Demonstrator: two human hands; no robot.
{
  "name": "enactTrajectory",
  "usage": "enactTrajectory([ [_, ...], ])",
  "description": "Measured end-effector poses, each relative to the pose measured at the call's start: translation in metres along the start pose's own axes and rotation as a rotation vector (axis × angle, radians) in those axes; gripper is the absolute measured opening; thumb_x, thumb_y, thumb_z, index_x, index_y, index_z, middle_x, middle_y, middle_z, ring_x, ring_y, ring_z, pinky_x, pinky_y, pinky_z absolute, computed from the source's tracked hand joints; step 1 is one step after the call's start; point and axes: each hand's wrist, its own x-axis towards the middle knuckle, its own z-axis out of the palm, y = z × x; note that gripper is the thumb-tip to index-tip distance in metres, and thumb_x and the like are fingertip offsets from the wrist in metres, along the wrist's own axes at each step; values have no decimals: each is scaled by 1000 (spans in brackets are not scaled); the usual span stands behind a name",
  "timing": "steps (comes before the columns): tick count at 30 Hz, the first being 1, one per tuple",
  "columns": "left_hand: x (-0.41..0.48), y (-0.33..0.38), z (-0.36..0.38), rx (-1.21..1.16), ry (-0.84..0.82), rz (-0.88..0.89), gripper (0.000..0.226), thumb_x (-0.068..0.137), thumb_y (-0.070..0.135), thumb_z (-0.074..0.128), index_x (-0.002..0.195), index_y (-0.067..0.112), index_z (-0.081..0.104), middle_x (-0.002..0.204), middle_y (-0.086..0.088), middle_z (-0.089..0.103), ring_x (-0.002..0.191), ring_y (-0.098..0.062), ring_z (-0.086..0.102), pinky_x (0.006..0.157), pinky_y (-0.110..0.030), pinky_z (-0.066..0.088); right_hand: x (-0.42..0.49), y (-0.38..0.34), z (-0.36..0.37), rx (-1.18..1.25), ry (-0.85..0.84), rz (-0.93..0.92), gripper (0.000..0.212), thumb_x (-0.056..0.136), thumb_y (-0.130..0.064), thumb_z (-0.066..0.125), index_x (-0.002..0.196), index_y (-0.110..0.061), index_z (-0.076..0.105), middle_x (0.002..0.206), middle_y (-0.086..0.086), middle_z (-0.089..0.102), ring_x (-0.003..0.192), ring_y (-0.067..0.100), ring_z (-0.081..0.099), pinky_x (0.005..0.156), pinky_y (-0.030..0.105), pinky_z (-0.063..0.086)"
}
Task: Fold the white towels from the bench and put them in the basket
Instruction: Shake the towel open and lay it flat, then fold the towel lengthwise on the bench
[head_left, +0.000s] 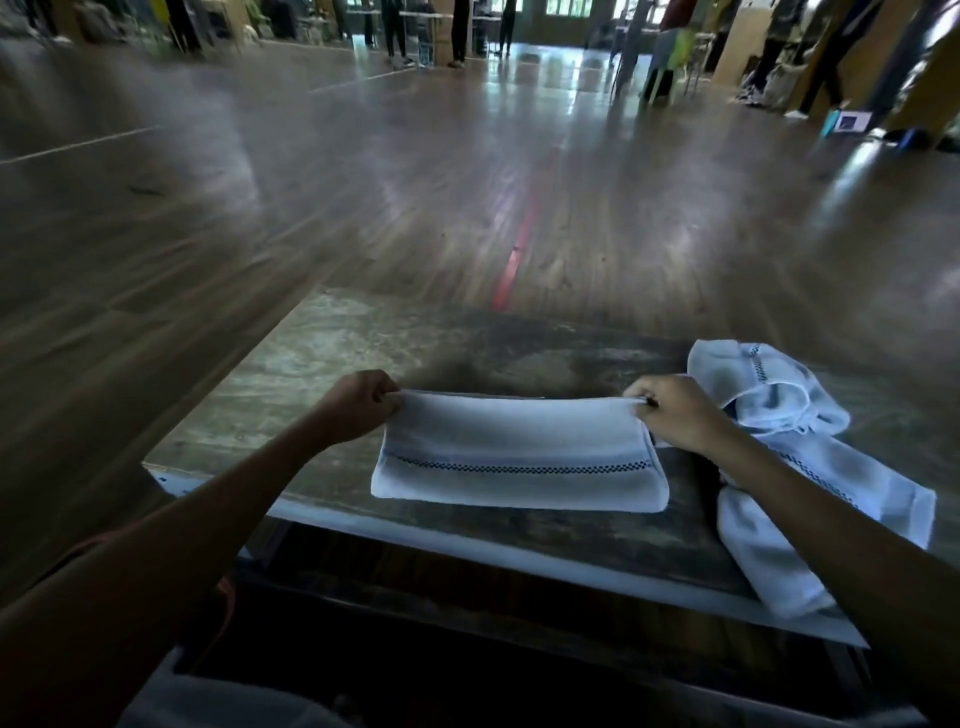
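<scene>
White towel (519, 457) lying near bench (322, 364) front edge, long axis left-right. Left hand (358, 405), right hand (675, 415) both pinching far corners shut, probably folding toward me next. Basket not showing.

White cloth towel (519, 457), worn bench (363, 353)

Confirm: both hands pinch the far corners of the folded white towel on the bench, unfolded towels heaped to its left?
Wrong side. In the head view the crumpled white towels lie to the right of the folded white towel. The left hand and right hand do pinch its far corners on the worn wooden bench.
</scene>
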Motion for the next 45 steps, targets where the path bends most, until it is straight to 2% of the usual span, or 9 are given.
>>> enactTrajectory([
  [9,44,-23,22,4,-9,43,14,88,17,60,98,11,68,91,-3,63,83,-19,58,61,-23,40,45,12,23,-188,-239,20,21,88,-19,62,107,-15,66,101,-1,66,101,20,59,94,42,42],
  [13,45,-18,7,261,-206,166,17,87,17,62,101,8,67,92,-4,59,86,-19,56,70,-24,36,44,4,11,-229,-365,-3,9,85,-11,59,78,-10,65,77,4,63,75,20,57,69,31,38],
  [16,39,-1,-19,323,-210,229,20,87,23,63,102,9,66,94,0,56,85,-14,52,73,-25,39,39,-14,-19,-212,-203,-45,12,80,-5,58,76,-13,66,84,4,69,81,20,62,69,33,46],
  [19,37,22,-70,206,64,272,15,80,19,72,89,9,67,86,-5,68,81,-23,63,71,-32,49,34,-32,-69,51,104,-60,26,77,6,55,70,-17,64,75,0,63,77,20,59,72,33,47],
  [25,11,73,-161,171,313,401,11,79,16,73,87,11,69,76,-1,67,70,-15,62,62,-22,43,14,-69,-164,39,272,-115,31,73,4,57,66,-25,60,69,-17,55,72,18,56,67,29,43],
  [30,-13,71,-184,96,56,391,11,74,46,70,72,39,63,72,10,66,67,-7,62,65,-26,49,-21,-79,-184,48,-230,-48,11,81,-5,65,81,-15,69,71,2,66,68,14,59,71,27,44],
  [35,-14,56,-158,34,-120,245,23,79,21,75,85,0,69,77,-9,63,69,-7,52,68,-25,41,-27,-61,-158,129,-269,-11,11,83,-7,66,83,-17,70,84,12,70,74,15,61,78,29,46],
  [39,-12,48,-130,38,89,270,11,76,15,77,79,9,68,68,2,63,59,4,56,65,-22,40,-23,-48,-128,207,-95,23,19,82,-5,67,75,-23,65,78,6,70,74,18,63,72,31,48],
  [45,-45,29,-71,231,442,303,14,77,33,72,85,21,69,84,1,70,81,-21,65,72,-32,43,-52,-33,-49,106,300,-170,21,77,8,62,76,-13,60,75,-5,56,68,8,59,60,15,39],
])
